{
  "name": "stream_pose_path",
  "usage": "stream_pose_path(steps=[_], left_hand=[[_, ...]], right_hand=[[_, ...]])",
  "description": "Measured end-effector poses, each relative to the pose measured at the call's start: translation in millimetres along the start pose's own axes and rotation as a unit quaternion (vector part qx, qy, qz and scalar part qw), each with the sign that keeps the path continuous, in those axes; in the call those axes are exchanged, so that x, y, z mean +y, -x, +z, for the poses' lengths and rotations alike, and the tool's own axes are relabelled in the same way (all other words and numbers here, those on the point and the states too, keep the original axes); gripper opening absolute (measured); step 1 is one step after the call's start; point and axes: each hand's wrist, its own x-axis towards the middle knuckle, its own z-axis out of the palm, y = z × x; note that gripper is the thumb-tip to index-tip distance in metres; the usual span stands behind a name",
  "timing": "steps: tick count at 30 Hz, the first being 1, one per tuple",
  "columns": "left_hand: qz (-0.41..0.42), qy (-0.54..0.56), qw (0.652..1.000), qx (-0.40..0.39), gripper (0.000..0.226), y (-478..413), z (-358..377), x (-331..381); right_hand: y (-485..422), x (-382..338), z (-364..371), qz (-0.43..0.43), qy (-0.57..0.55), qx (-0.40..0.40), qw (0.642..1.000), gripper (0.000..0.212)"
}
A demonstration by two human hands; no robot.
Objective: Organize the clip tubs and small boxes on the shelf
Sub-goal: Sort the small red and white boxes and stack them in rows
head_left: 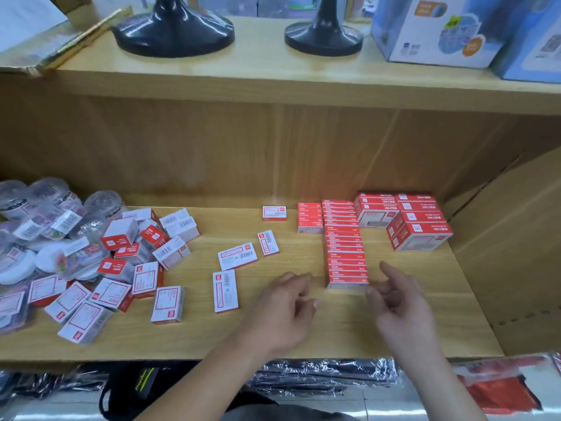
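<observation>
Both hands are hovering over the wooden shelf (197, 338), empty. The left hand (282, 311) is hanging loosely curled at 6 o'clock. The right hand (400, 308) is relaxing, index finger out, just beside the near end of the red box row (346, 247). Clip tubs (45, 214) are piling at 9 o'clock, with jumbled small boxes (121, 262) lying beside them.

clear clip tubs (45, 220) heaped left, red-white small boxes (346, 244) rowed right.
</observation>
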Motion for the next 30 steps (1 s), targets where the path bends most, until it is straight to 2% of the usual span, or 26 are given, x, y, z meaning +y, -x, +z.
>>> stream_pose_path(steps=[2, 5, 8, 11, 13, 15, 18, 20, 22, 26, 28, 30], left_hand=[[0.002, -0.009, 1.0, 0.011, 0.027, -3, -27, -13], [0.001, -0.167, 0.985, 0.053, 0.026, -21, -75, -37], [-0.016, -0.25, 0.967, 0.047, 0.027, -39, -108, -50], [-0.026, -0.258, 0.966, -0.002, 0.036, -58, -113, -51], [-0.034, -0.255, 0.966, -0.021, 0.048, -68, -109, -52], [-0.039, -0.221, 0.974, -0.032, 0.055, -74, -105, -55], [-0.051, -0.12, 0.991, -0.032, 0.041, -74, -106, -58], [-0.08, -0.025, 0.996, -0.019, 0.027, -71, -111, -56], [-0.104, 0.045, 0.994, 0.003, 0.023, -68, -116, -55], [-0.063, 0.134, 0.988, 0.041, 0.025, -60, -123, -45], [-0.054, 0.208, 0.976, 0.037, 0.027, -57, -123, -31], [-0.056, 0.25, 0.965, 0.051, 0.029, -57, -121, -22]], right_hand=[[4, -27, 10, -0.074, 0.011, 0.017, 0.997, 0.033], [-8, -62, 40, -0.141, 0.037, -0.052, 0.988, 0.018], [-21, -85, 66, -0.137, 0.09, -0.142, 0.976, 0.023], [-30, -101, 79, -0.138, 0.155, -0.225, 0.952, 0.025], [-31, -106, 82, -0.13, 0.189, -0.251, 0.94, 0.027], [-33, -109, 80, -0.12, 0.195, -0.242, 0.943, 0.023], [-40, -109, 82, -0.098, 0.147, -0.216, 0.96, 0.008], [-49, -109, 87, -0.077, 0.114, -0.183, 0.974, 0.019], [-58, -111, 92, -0.066, 0.1, -0.17, 0.978, 0.03], [-71, -125, 96, -0.08, 0.028, -0.216, 0.973, 0.045], [-75, -131, 94, -0.088, -0.024, -0.238, 0.967, 0.036], [-81, -133, 91, -0.061, -0.091, -0.241, 0.964, 0.021]])
